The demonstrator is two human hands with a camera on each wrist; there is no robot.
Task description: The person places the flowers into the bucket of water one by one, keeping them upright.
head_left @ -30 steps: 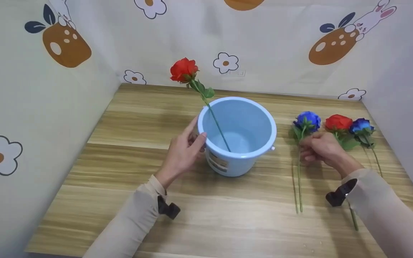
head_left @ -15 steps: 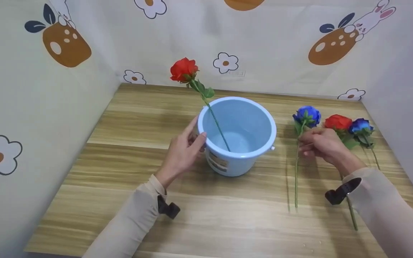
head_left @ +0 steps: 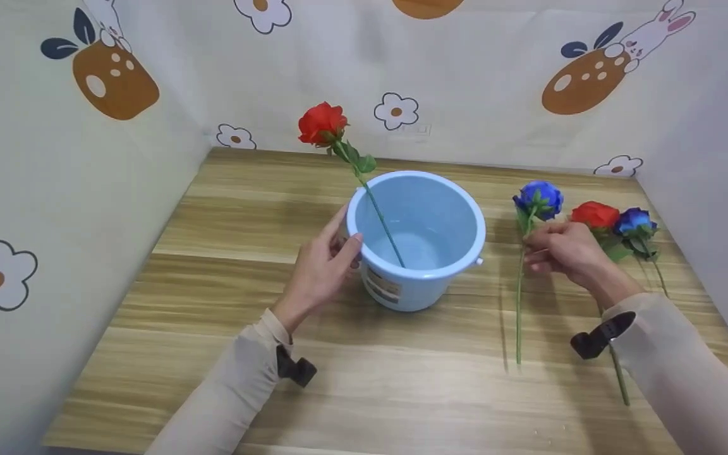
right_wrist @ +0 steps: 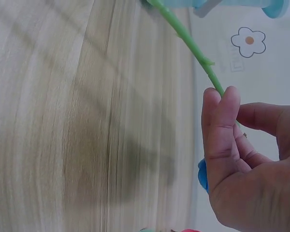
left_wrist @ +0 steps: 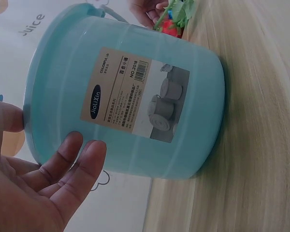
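Observation:
A light blue bucket (head_left: 424,294) stands upright on the wooden table. My left hand (head_left: 321,273) holds its left side, thumb at the rim and fingers along the outer wall, near the label (left_wrist: 135,94). One red rose (head_left: 323,124) leans in the bucket, its head out past the back left rim. To the right, my right hand (head_left: 565,254) pinches the green stem (right_wrist: 191,46) of a blue rose (head_left: 539,199) just below its head. The stem's lower end points toward the table's front, with its shadow apart from it on the wood.
A second red rose (head_left: 594,215) and a darker blue rose (head_left: 636,221) lie at the right, stems partly hidden by my right arm. Patterned wall covering (head_left: 484,76) encloses the table (head_left: 212,316) at the back and sides.
My right hand has raised the blue rose slightly; its head has shifted up in the view and its stem end to the left. The left hand and the bucket have stayed put.

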